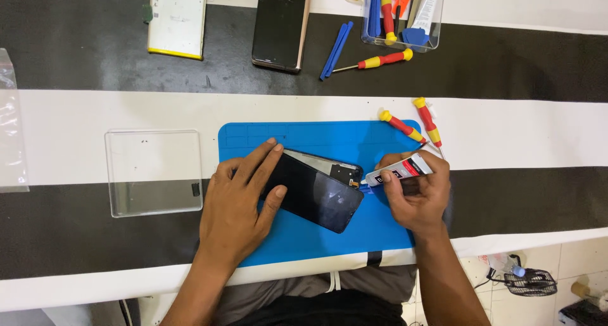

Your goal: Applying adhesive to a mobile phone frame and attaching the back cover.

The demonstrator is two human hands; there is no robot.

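Phone (pixel 316 196) on blue mat (pixel 380 231): thin, likely fragile, hold by edges | left hand (pixel 237 202) flat, pressing it | right hand (pixel 415 196) clasping glue tube (pixel 399 170) at phone's right edge

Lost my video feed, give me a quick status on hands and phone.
Left hand pressing dark phone screen on blue mat. Right hand gripping glue tube at its edge. Two screwdrivers lie nearby.

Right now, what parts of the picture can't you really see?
Head view only:
- Phone screen: its left part is hidden under the left hand.
- Glue tube: its back is covered by the right hand, and its tip is too small to make out.
- Tool box: its top is cut off by the upper edge.
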